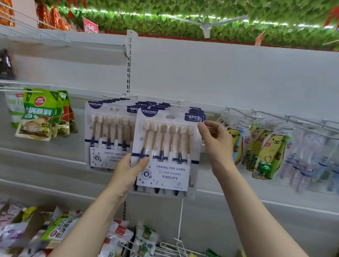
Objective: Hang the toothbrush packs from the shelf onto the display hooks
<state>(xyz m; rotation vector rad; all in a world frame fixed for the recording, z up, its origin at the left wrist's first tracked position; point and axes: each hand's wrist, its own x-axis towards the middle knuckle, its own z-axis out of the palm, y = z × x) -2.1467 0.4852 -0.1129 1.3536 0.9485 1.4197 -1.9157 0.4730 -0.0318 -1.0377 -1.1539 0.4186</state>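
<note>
Both-handed, left hand (127, 172) grips toothbrush pack (166, 152) (lower edge), right hand (214, 140) pinches corner

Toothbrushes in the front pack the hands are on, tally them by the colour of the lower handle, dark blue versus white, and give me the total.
In the front pack, held by the left hand at its lower left edge and the right hand at its upper right corner:
Dark blue lower handle: 3
White lower handle: 3
Total: 6, matching the 6PCS label.
</note>
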